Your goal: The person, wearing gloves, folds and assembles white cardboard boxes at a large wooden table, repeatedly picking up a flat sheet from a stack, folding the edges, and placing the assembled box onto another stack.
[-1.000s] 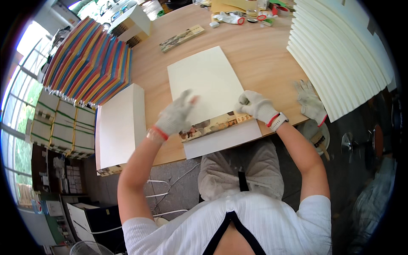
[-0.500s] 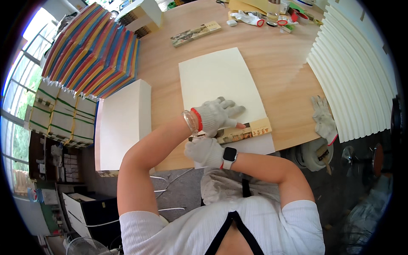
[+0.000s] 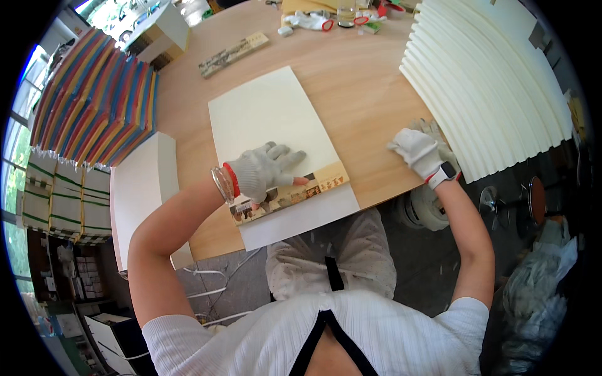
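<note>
My left hand (image 3: 263, 169), in a grey-white work glove with bare fingertips showing, lies flat with fingers spread. It presses on a thick cream-white paper sheet or block (image 3: 269, 113) and the printed cover strip (image 3: 288, 200) along its near edge. A plain white flap (image 3: 301, 219) extends from that strip toward me, past the table edge. At the right table edge, my right hand (image 3: 417, 150), gloved and wearing a watch, is closed with its fingers bunched. A loose work glove (image 3: 448, 150) lies partly beneath and beside it; whatever its fingers hold is hidden.
White ridged stacks (image 3: 483, 88) rise at the right. A white block (image 3: 144, 188) and red, blue and yellow wrapped stacks (image 3: 94, 100) stand at the left. Farther back are a printed strip-like box (image 3: 235, 55), gloves (image 3: 307, 20) and a glass (image 3: 345, 14).
My right hand has left the printed strip and moved right to the loose glove. The left hand stays flat on the paper. The whole view has shifted, with the table things appearing farther left.
</note>
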Available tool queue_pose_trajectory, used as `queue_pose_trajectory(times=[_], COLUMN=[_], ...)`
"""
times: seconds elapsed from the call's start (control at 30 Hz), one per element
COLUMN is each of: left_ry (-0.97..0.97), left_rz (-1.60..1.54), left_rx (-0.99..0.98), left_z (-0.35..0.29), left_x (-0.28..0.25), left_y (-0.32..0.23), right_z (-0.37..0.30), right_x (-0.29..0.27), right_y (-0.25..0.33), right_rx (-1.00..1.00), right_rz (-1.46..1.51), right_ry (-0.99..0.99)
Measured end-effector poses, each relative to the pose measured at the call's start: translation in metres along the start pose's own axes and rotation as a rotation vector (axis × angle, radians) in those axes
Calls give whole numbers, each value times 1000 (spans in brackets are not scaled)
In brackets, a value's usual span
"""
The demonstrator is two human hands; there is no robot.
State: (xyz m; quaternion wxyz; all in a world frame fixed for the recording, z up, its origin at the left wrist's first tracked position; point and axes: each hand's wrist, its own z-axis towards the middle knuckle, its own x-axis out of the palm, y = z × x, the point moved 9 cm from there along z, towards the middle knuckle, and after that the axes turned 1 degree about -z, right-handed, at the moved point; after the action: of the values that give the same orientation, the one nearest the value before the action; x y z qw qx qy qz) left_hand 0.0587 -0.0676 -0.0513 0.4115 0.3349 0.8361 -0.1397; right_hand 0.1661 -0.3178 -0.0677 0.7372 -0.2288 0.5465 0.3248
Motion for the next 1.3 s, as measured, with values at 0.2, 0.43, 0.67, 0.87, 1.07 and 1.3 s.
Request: queue_pose_trajectory(times=[0.2,0.43,0.67,0.87,1.07,1.3], left_ry=[-283,-696,-1046,-1360,-1493,-2443], left_rz=[63,-1044,-3221,-2794,-2232,-1216], left_rx=[-66,-429,-198,-538,-656,-1061], left_z=[-24,-73,-16,-59,-179,-371], left_x=[10,78,136,150,156,204], left_y=[6,-21,-61,-34,-41,-45], right_z=[52,87,100,162,170,230], right_x=[50,115,89,96,44,23], right_y=[81,72,129,134,212,386], right_rx=[533,523,666,354,139,-158], right_rz=[968,1100,1941,1888,1901,2075], right_ry=[215,283,530,456,175,230])
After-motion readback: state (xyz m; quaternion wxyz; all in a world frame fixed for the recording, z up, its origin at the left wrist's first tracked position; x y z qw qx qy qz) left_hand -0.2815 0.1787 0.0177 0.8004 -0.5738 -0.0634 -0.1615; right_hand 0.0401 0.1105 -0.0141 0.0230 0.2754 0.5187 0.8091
